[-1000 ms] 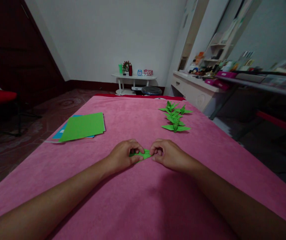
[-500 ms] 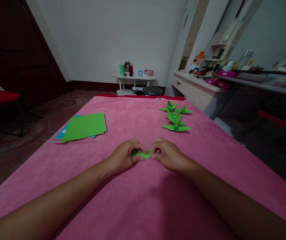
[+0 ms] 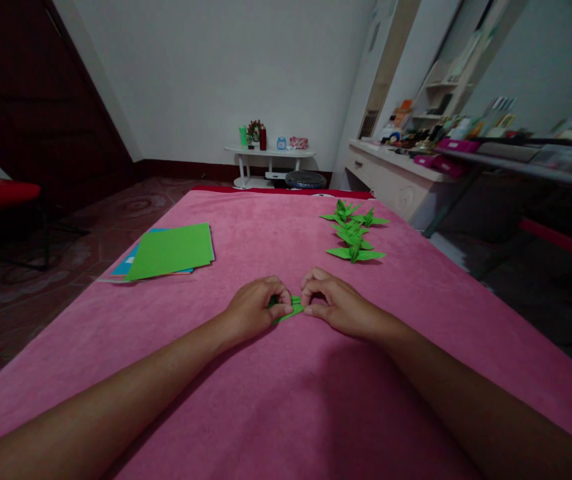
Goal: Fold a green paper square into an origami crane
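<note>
on the pink cloth-covered table, both hands pinch a small folded green paper piece: left hand and right hand at opposite ends, long axis running side to side.

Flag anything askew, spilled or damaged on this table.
Nothing stands out. The flat green paper sheet lies slightly fanned off blue sheets beneath; folded green paper figures sit in a row; left hand and right hand pinch a small folded green paper piece.
</note>
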Available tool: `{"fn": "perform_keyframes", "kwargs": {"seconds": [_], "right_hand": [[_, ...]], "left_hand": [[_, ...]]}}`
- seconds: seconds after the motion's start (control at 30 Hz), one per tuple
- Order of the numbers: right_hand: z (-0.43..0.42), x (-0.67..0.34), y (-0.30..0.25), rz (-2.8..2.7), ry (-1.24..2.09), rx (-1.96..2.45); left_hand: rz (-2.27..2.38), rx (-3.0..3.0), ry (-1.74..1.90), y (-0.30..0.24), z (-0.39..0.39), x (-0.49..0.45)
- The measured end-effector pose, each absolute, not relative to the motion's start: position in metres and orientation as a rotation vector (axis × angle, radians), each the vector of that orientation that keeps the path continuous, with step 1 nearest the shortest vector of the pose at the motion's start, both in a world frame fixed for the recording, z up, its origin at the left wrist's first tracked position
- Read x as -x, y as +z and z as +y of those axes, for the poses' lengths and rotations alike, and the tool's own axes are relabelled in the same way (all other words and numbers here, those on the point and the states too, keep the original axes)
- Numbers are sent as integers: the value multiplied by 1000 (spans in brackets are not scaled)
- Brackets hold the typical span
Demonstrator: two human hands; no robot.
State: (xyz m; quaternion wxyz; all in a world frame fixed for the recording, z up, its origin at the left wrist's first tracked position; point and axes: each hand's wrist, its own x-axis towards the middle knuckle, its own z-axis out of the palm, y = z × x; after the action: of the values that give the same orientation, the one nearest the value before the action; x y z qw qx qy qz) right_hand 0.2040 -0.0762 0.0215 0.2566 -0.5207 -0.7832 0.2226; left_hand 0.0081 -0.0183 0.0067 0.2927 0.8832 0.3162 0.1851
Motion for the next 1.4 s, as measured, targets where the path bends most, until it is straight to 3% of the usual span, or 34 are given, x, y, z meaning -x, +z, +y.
{"fn": "perform_keyframes", "kwargs": {"seconds": [0.83, 1.4], "right_hand": [[-73, -190, 21, -2140, 338, 1626], [-65, -200, 12, -1892, 597, 1696]], "left_hand": [[894, -2471, 545, 6, -25, -11], [774, -2373, 598, 1, -25, -7]]}}
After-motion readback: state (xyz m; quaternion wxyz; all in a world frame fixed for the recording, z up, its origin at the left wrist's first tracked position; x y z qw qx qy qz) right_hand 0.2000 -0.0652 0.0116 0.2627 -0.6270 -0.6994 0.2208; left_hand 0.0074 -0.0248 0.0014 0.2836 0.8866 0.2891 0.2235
